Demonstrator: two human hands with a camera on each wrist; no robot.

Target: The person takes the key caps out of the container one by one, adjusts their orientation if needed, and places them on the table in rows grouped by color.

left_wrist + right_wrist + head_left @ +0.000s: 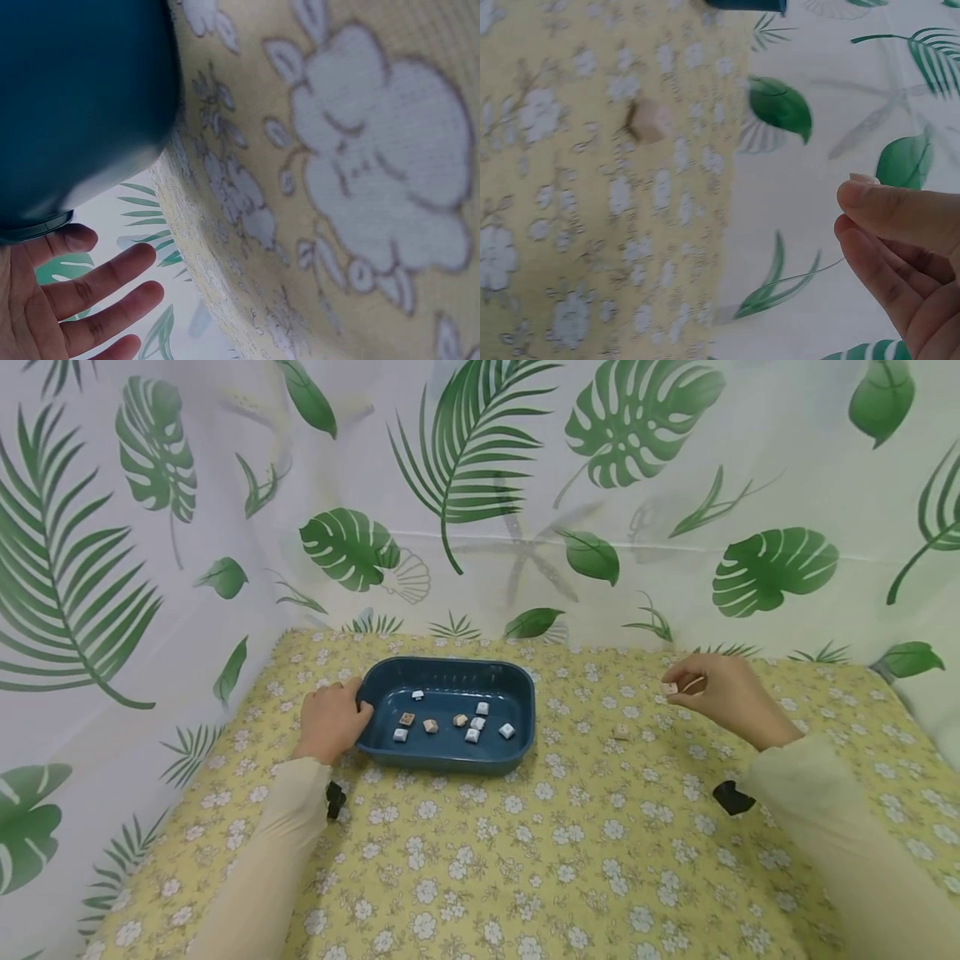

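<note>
At the left end of a dark blue tray (442, 763), my left hand (330, 722) holds the rim, thumb over the edge. The left wrist view shows its index finger (71, 238) against the rim's underside and the other fingers spread apart. Inside the tray lie several small keycaps, some white like this keycap (507, 731), others tan like this one (430, 726). My right hand (716, 693) is raised off to the right, pinching a pale keycap (670, 689) between thumb and fingertips. In the right wrist view the fingers mostly hide that keycap (864, 179).
A beige keycap (621, 732) lies on the yellow floral tablecloth (465, 860) between the tray and my right hand. Behind the table hangs a white curtain (510, 543) printed with green leaves, and it also runs along the left side.
</note>
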